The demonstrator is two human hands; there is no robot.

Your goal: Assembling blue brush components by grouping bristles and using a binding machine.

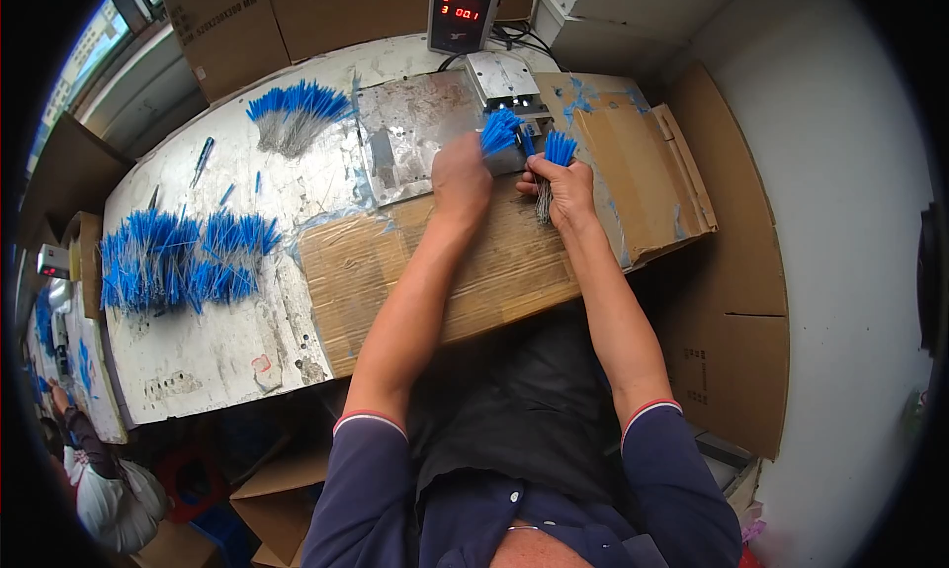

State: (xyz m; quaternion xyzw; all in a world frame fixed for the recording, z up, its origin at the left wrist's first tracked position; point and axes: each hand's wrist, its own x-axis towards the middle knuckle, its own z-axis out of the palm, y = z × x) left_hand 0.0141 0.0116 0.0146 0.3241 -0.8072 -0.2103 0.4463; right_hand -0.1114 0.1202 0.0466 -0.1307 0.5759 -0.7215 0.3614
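My right hand [566, 184] is closed around a small bunch of thin wire pieces [560, 149]. Their blue ends stick up above the fingers, and bare silvery ends hang below the palm. Slightly blurred, my left hand [462, 179] is curled with a second blue-ended bunch [501, 130] at its fingertips. Both hands are just in front of a small metal bench machine [502, 80]. A dark blue upright piece [527, 141] shows between the two bunches; its lower part is hidden by the right fingers.
Blue-ended wire piles lie at the far left [297, 111] and near left [148, 257] of the white worktable [227, 341]. A display box [465, 16] with red digits stands behind the machine. Cardboard [445, 271] covers the front edge. Another person [94, 459] sits at lower left.
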